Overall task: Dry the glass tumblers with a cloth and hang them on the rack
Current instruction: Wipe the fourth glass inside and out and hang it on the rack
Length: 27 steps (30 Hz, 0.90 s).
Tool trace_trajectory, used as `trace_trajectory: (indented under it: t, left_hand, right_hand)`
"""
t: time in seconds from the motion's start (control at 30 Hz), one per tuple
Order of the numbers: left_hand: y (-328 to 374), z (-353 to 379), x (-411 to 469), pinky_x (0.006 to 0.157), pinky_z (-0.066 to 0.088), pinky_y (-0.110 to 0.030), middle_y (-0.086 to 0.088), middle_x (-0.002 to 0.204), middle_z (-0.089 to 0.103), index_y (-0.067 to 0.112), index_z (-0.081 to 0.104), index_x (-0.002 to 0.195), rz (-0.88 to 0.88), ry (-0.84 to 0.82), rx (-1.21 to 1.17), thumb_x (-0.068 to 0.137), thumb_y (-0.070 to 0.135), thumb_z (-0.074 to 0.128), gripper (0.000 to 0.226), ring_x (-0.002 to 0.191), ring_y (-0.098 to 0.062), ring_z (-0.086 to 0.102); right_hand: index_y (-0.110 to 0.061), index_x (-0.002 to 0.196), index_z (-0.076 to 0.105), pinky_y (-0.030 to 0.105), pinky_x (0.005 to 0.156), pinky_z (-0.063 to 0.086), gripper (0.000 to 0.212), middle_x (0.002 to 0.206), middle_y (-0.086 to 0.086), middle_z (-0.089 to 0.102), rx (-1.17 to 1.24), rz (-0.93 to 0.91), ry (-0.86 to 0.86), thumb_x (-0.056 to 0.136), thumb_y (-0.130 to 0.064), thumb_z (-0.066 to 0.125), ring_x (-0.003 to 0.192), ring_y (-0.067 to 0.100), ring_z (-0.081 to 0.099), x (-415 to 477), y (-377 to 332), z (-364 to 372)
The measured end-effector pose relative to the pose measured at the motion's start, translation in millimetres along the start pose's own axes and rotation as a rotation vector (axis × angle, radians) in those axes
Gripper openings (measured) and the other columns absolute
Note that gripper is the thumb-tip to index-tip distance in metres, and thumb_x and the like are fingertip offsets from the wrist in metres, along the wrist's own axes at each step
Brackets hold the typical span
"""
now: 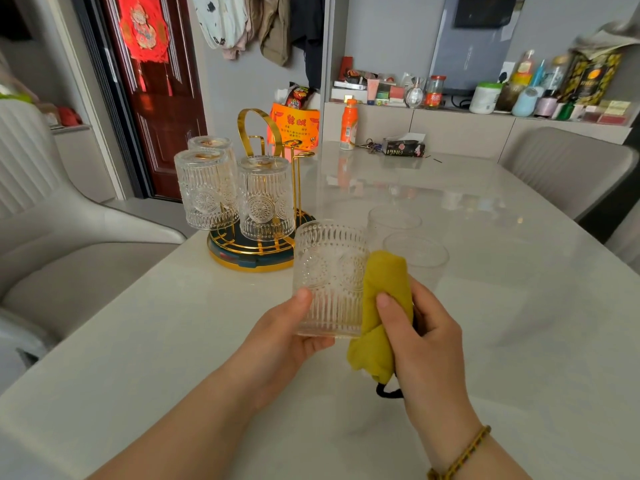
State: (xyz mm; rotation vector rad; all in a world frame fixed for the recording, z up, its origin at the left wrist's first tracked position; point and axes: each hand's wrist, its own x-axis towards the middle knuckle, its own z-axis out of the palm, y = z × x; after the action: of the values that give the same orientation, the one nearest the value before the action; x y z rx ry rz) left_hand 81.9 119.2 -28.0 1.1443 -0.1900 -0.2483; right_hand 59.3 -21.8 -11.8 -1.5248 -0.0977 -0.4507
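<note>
My left hand [282, 336] grips an embossed glass tumbler [329, 271] upright by its base, just above the white table [173, 341]. My right hand [426, 336] presses a folded yellow cloth [379, 306] against the tumbler's right side. Behind it, two more tumblers [393, 225] [420, 256] stand mouth up on the table. At the left, a gold rack [256, 251] with a round base carries three tumblers [206, 190] [265, 199] [211, 143] upside down on its posts. Free gold posts [298, 161] rise at its right side.
An orange bottle [348, 124], keys and a dark tissue box [403, 147] sit at the table's far end. Pale chairs stand at the left [52, 216] and far right [568, 168]. A cluttered shelf [485, 95] runs along the back wall.
</note>
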Motion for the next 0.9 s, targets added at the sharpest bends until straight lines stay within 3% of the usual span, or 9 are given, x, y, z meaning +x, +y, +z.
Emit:
trace_trajectory:
  t: [0.1, 0.2, 0.27, 0.4, 0.57, 0.63, 0.7, 0.8, 0.9]
  left_hand:
    - [-0.3, 0.1, 2.8, 0.073, 0.056, -0.023, 0.001, 0.093, 0.074, 0.020, 0.065, 0.099, 0.015, 0.030, 0.071, 0.076, 0.037, 0.066, 0.029, 0.088, -0.013, 0.069]
    - [-2.9, 2.0, 3.5, 0.074, 0.056, -0.026, 0.002, 0.086, 0.074, 0.019, 0.062, 0.096, -0.044, 0.022, 0.093, 0.086, 0.031, 0.051, 0.019, 0.084, -0.014, 0.069]
    - [-4.2, 2.2, 2.5, 0.079, 0.056, -0.029, 0.001, 0.093, 0.074, 0.017, 0.062, 0.101, -0.005, 0.007, 0.150, 0.076, 0.040, 0.064, 0.034, 0.089, -0.015, 0.069]
    - [-2.4, 0.0, -0.9, 0.076, 0.054, -0.025, -0.002, 0.104, 0.072, 0.015, 0.061, 0.110, 0.058, -0.055, 0.191, 0.035, 0.066, 0.079, 0.092, 0.096, -0.018, 0.068]
    - [-2.6, 2.9, -2.7, 0.079, 0.054, -0.030, -0.010, 0.105, 0.070, 0.011, 0.065, 0.107, 0.021, -0.188, 0.108, 0.044, 0.064, 0.079, 0.083, 0.097, -0.024, 0.067]
    - [-1.9, 2.2, -1.6, 0.079, 0.055, -0.029, -0.007, 0.104, 0.071, 0.018, 0.073, 0.098, 0.019, -0.174, 0.054, 0.041, 0.065, 0.079, 0.074, 0.096, -0.021, 0.068]
    - [-1.5, -1.2, 1.8, 0.078, 0.056, -0.029, -0.004, 0.100, 0.072, 0.024, 0.075, 0.090, 0.006, -0.101, 0.016, 0.036, 0.061, 0.081, 0.067, 0.093, -0.019, 0.068]
    - [-1.8, -6.0, 4.4, 0.074, 0.057, -0.026, -0.003, 0.092, 0.074, 0.017, 0.071, 0.088, -0.020, 0.008, 0.013, 0.044, 0.049, 0.070, 0.055, 0.085, -0.015, 0.069]
    - [-0.5, -1.8, 2.1, 0.076, 0.056, -0.027, -0.002, 0.095, 0.073, 0.012, 0.063, 0.103, -0.012, -0.010, 0.145, 0.036, 0.058, 0.079, 0.083, 0.087, -0.015, 0.069]
  right_hand:
    - [-0.050, 0.088, 0.059, 0.022, 0.093, 0.047, 0.033, 0.115, -0.014, 0.060, -0.083, -0.084, 0.051, 0.055, -0.052, 0.054, 0.107, 0.001, 0.056, 2.1, 0.9, -3.1]
    - [-0.051, 0.090, 0.051, -0.002, 0.086, 0.035, 0.030, 0.114, -0.031, 0.047, -0.189, -0.149, 0.058, 0.064, -0.039, 0.060, 0.103, -0.022, 0.044, 1.5, 1.6, -0.1]
    - [-0.051, 0.090, 0.049, -0.007, 0.081, 0.030, 0.033, 0.114, -0.032, 0.042, -0.259, -0.207, 0.036, 0.066, -0.031, 0.060, 0.101, -0.029, 0.039, -0.8, 3.5, 3.0]
    - [-0.050, 0.094, 0.058, -0.006, 0.085, 0.029, 0.029, 0.120, -0.027, 0.043, -0.352, -0.368, -0.012, 0.067, -0.040, 0.053, 0.106, -0.025, 0.039, -3.6, 0.3, 3.6]
    - [-0.049, 0.080, 0.064, 0.016, 0.078, 0.050, 0.019, 0.096, -0.017, 0.067, 0.003, -0.085, 0.026, 0.068, -0.034, 0.065, 0.089, -0.004, 0.061, 6.1, -7.8, -8.5]
    - [-0.037, 0.073, 0.068, 0.022, 0.063, 0.053, 0.021, 0.074, -0.012, 0.069, 0.069, 0.042, -0.032, 0.080, -0.018, 0.065, 0.071, 0.004, 0.063, 8.3, -4.7, -9.3]
    - [-0.034, 0.074, 0.068, 0.021, 0.063, 0.054, 0.021, 0.077, -0.010, 0.070, 0.053, 0.100, -0.083, 0.080, -0.014, 0.065, 0.073, 0.007, 0.064, 7.0, 1.3, -5.8]
    - [-0.043, 0.079, 0.065, 0.011, 0.083, 0.047, 0.017, 0.108, -0.023, 0.060, -0.145, -0.100, -0.074, 0.063, -0.038, 0.064, 0.100, -0.005, 0.056, -0.4, 1.9, 3.8]
    - [-0.036, 0.103, 0.058, -0.002, 0.088, 0.031, 0.037, 0.119, -0.028, 0.047, -0.377, -0.411, -0.057, 0.066, -0.036, 0.054, 0.110, -0.021, 0.040, -2.4, -0.1, 2.4]
